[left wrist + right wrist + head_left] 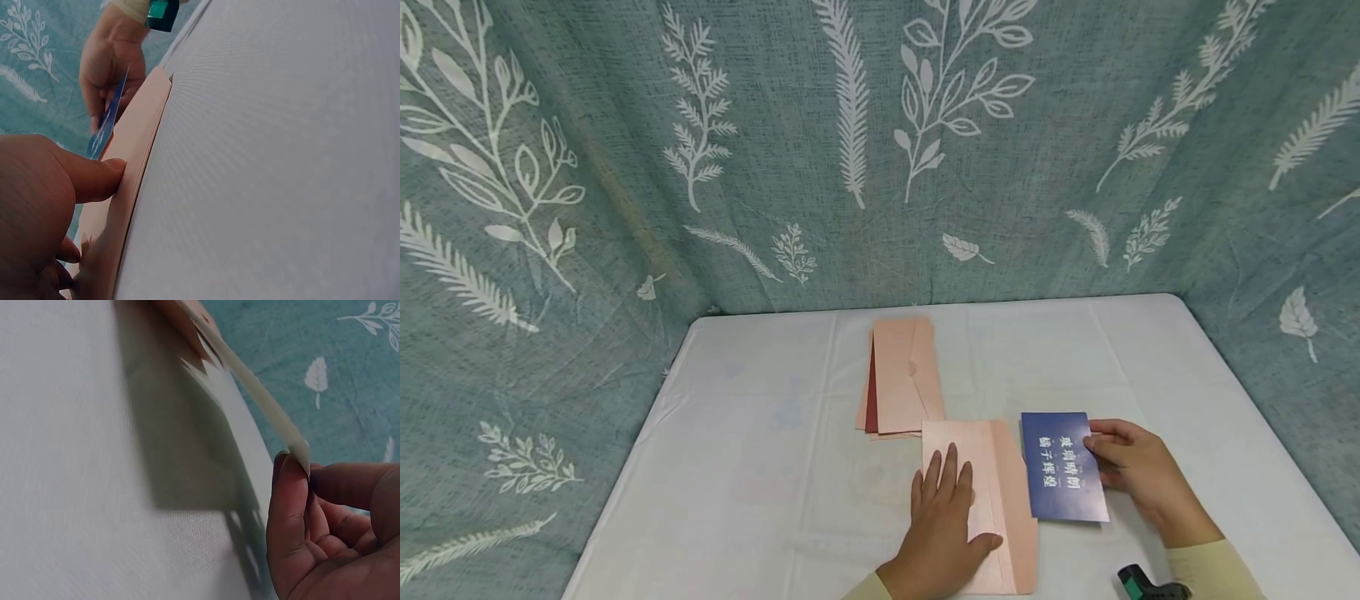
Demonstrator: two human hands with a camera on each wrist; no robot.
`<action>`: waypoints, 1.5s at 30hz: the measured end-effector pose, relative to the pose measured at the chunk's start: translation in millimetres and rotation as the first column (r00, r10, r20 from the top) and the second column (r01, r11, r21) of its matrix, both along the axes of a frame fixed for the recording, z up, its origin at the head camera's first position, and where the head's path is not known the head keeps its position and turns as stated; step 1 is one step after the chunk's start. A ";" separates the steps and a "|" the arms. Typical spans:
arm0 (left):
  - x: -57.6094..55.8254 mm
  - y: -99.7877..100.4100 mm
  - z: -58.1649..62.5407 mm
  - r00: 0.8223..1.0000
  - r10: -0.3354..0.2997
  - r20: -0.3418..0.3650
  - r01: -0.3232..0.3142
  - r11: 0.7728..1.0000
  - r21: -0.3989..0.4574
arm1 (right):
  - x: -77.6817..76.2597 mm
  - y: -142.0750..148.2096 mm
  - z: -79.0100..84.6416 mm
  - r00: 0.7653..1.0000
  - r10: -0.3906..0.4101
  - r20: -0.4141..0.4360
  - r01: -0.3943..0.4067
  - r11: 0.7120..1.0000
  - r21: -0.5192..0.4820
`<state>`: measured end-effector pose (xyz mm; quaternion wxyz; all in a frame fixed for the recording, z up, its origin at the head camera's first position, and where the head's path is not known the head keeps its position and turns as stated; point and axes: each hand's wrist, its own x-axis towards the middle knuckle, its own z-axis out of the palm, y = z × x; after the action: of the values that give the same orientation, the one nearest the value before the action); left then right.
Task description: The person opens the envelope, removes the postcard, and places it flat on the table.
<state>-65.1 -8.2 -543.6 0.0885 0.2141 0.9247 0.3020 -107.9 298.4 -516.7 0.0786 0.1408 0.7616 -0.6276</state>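
A pink envelope [1017, 500] lies on the table with its flap folded out to the right. My left hand [943, 529] rests on it with fingers extended, and the thumb also lies on the paper in the left wrist view. Just right of the envelope is a blue card [1052, 496] with white characters, overlapping the flap's edge in the head view. My right hand [1138, 471] pinches this card at its right edge between thumb and fingers. In the right wrist view the card [265, 397] is seen almost edge-on, tilted above the white surface.
Behind the envelope lies a small stack of pink envelopes [898, 367], a dark red strip showing at its left. Everything lies on a white-covered table [760, 467]. A teal leaf-patterned curtain [880, 250] hangs behind and at the sides. A black-and-green device [1150, 585] sits by the right wrist.
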 end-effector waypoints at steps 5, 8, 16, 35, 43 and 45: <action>1.3 -1.6 -0.9 1.000 -0.002 -0.007 0.002 1.000 0.005 | 0.8 3.9 0.1 1.000 -0.012 0.005 0.012 1.000 0.013; 1.6 -2.2 -1.0 1.000 -0.005 -0.003 0.005 1.000 0.008 | 1.1 6.8 0.2 1.000 -0.016 0.012 0.015 1.000 0.020; 2.5 -2.9 -0.9 1.000 -0.004 -0.006 0.004 1.000 0.004 | 1.5 14.4 -1.5 1.000 -0.021 0.013 0.021 1.000 0.023; 0.9 -2.5 3.5 1.000 -0.009 0.025 0.009 1.000 -0.001 | -4.5 36.4 -0.8 0.999 -0.032 0.039 0.028 0.993 0.114; 0.5 -1.6 4.8 0.999 -0.004 0.033 0.004 1.000 -0.004 | -9.8 42.4 0.6 0.998 -0.049 0.044 0.042 0.988 0.146; 0.8 -1.7 4.8 0.999 -0.006 0.037 0.006 1.000 0.001 | -10.9 43.5 1.2 0.997 -0.051 0.050 0.042 0.987 0.156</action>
<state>-64.4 -9.9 -538.8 0.1064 0.2111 0.9223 0.3058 -118.8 341.8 -515.5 0.0734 0.1812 0.8023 -0.5641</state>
